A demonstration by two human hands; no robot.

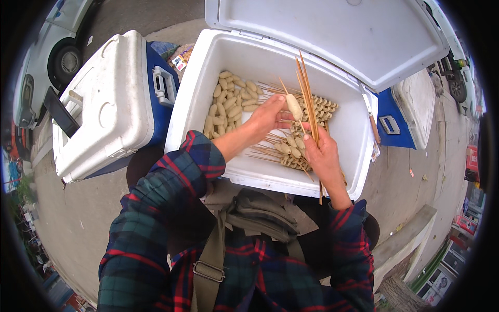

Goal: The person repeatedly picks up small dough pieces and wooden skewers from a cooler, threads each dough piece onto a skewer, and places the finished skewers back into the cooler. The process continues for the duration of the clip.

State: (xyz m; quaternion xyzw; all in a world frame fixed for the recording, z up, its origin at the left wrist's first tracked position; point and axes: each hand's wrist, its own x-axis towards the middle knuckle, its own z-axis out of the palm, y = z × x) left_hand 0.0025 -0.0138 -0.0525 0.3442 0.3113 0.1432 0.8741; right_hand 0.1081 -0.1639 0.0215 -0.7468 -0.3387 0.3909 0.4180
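Over an open white-lined cooler box (358, 174), my left hand (264, 119) is closed around a pale sausage (293, 107) that has a thin wooden skewer running through it. The lower end of that skewer reaches my right hand (324, 155), whose fingers are wrapped round a bundle of long wooden skewers (307, 91). To the left in the box lies a heap of loose pale sausages (227, 106). Under and beyond my hands are skewered pieces cut in spirals (325, 106), and a few uncut sausages on skewers (294, 147) lie nearer me.
The raised cooler lid (332, 36) leans back at the far side. A knife with a brown handle (374, 127) lies at the box's right rim. Closed blue-and-white coolers stand at left (104, 109) and right (410, 112). A grey-green bag (262, 213) hangs at my lap.
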